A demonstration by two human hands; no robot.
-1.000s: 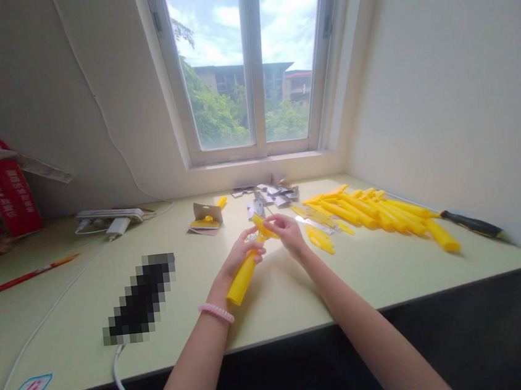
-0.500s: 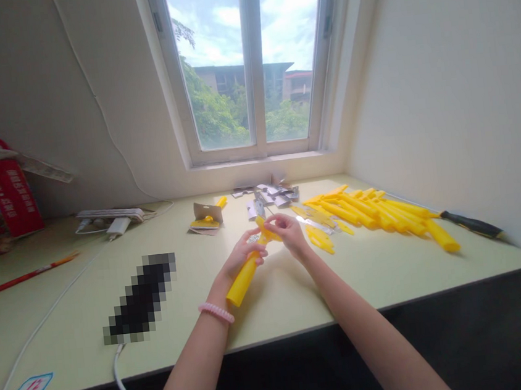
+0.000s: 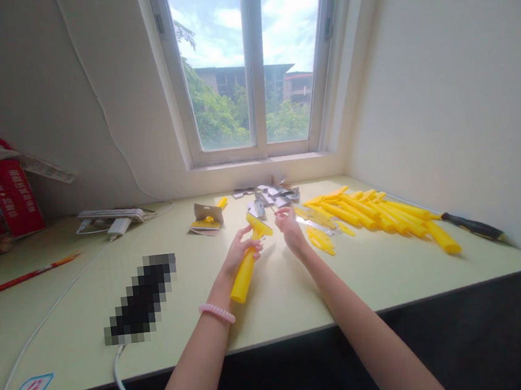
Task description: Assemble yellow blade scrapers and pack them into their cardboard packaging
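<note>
My left hand is wrapped round the handle of a yellow plastic scraper, which is tilted with its wide head up and away from me. Just right of that head, apart from it, my right hand has its fingers pinched together. Something thin seems to stick out at the fingertips, too small to name. Beyond the hands lies a heap of shiny metal plates. Flat yellow plastic pieces lie to the right of my right hand.
A row of yellow handles and a black-handled tool lie at the right. A carded yellow scraper sits at the back. On the left are a power strip, a red stick and a white cable.
My right hand has drawn away from the scraper's head to the right. The head, partly covered before, now shows in my left hand, which has barely moved.
</note>
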